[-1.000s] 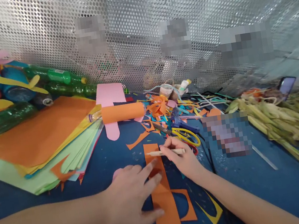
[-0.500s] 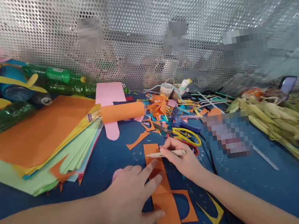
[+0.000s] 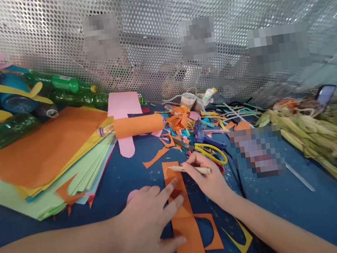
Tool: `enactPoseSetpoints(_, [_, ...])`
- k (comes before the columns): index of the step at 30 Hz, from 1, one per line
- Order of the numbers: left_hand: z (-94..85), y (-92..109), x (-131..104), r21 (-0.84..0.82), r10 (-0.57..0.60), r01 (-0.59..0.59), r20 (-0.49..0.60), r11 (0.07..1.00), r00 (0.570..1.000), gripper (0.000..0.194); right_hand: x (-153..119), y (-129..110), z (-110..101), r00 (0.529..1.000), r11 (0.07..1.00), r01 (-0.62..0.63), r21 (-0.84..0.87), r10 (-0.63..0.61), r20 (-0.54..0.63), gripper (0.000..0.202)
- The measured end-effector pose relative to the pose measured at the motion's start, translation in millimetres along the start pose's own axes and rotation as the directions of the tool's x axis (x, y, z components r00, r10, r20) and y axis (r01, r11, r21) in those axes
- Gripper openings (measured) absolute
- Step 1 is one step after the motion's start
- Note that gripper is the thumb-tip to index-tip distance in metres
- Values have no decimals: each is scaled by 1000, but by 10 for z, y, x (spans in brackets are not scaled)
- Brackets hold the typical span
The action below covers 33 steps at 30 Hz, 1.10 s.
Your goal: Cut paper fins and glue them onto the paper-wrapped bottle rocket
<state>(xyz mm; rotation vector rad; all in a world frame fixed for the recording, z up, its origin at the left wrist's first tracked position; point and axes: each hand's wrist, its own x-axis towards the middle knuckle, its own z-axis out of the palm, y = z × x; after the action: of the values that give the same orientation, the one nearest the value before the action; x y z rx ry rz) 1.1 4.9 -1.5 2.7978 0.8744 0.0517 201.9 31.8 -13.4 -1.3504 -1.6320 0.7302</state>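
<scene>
An orange paper strip [image 3: 189, 246] lies lengthwise on the blue table, running down to the bottom edge of the view. My left hand [image 3: 149, 224] rests on it with fingers spread, pressing it flat. Between the fingertips of my right hand [image 3: 208, 177] is a slim beige pen [image 3: 193, 168], its tip touching the strip near the far end. A faint curved line shows at that tip. Part of a pink paper piece [image 3: 132, 195] shows behind my left hand. Beside the strip lie an orange cut-out scrap [image 3: 216, 231] and a yellow scrap [image 3: 245, 242].
A stack of coloured paper [image 3: 48, 153] lies left, with green bottles [image 3: 64, 85] behind. An orange-wrapped bottle [image 3: 138, 126] lies ahead. Yellow-handled scissors [image 3: 212, 153], a blue glue gun [image 3: 207, 139] and paper scraps [image 3: 180, 118] crowd the middle. Dried husks [image 3: 309, 135] lie right, before a perforated metal screen [image 3: 147, 28].
The pen tip has moved slightly away from me and to the right on the orange strip, leaving a faint curve. My left hand has stayed in place.
</scene>
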Motion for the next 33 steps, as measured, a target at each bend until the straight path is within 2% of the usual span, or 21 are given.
enactPoseSetpoints(10, [-3, 11, -3, 0, 6, -6, 3, 1000, 1000, 66, -64, 5, -24, 998, 998, -5, -65, 1, -60, 20])
enactPoseSetpoints(19, [-138, 35, 24, 4, -6, 6, 73, 1000, 997, 64, -95, 2, -62, 996, 996, 49, -77, -54, -65, 20])
enactPoseSetpoints(33, [-123, 35, 7, -17, -4, 5, 62, 1000, 998, 64, -82, -35, -85, 991, 984, 41, -174, -62, -115, 22])
